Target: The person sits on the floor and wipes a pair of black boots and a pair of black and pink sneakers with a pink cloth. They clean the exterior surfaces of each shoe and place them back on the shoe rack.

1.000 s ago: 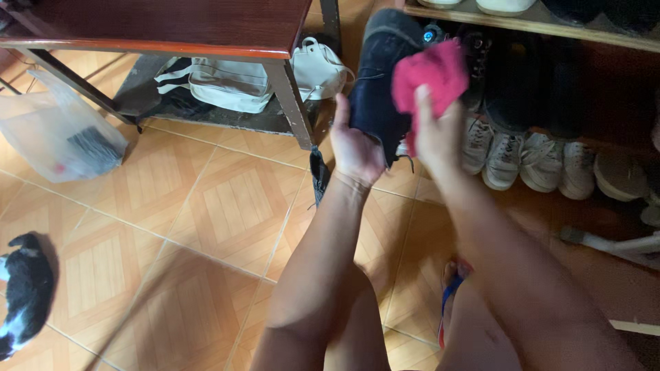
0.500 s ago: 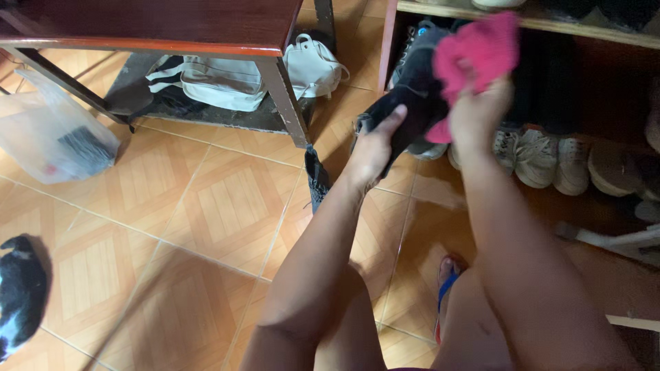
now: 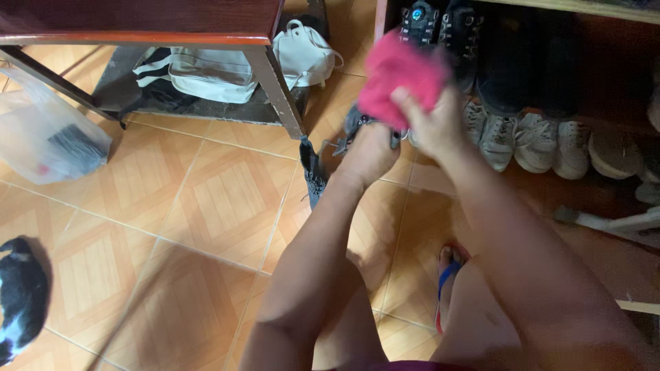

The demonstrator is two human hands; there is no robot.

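Note:
My left hand (image 3: pixel 369 152) grips a dark shoe (image 3: pixel 352 122), of which only the grey opening and laces show beside the fingers. My right hand (image 3: pixel 432 122) holds a bright pink cloth (image 3: pixel 397 77) pressed over the shoe from above, hiding most of it. Both hands are raised in front of a low shoe rack (image 3: pixel 380 17). A second dark shoe (image 3: pixel 313 172) stands on the tiled floor just left of my left wrist.
Several pale sneakers (image 3: pixel 536 141) and dark boots (image 3: pixel 440 24) line the rack. A wooden table (image 3: pixel 268 65) stands at upper left with white bags (image 3: pixel 213 72) beneath. A plastic bag (image 3: pixel 48 141) lies left; a black-and-white animal (image 3: pixel 20 295) lies lower left. My foot wears a sandal (image 3: pixel 447 271).
Both hands have dropped lower and come together. The pink cloth now covers the shoe, which showed as a long dark shape before. The view has shifted slightly upward.

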